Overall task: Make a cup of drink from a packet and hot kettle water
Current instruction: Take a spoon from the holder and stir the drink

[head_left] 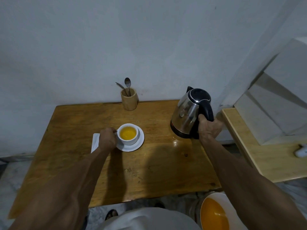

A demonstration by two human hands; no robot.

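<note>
A white cup (pixel 127 140) filled with yellow-orange liquid stands on a white saucer (pixel 138 144) near the middle of the wooden table (pixel 149 163). My left hand (pixel 108 138) is closed around the cup's handle on its left side. A steel kettle (pixel 186 113) with a black lid and handle rests upright on the table at the right. My right hand (pixel 209 128) grips its black handle. A white packet (pixel 95 142) lies flat just left of my left hand, partly hidden by it.
A wooden holder (pixel 129 101) with two spoons stands at the table's back edge against the wall. A lighter wooden surface (pixel 265 155) with a small white object adjoins on the right. A bowl-shaped container with an orange inside (pixel 214 213) sits below the table's front right corner.
</note>
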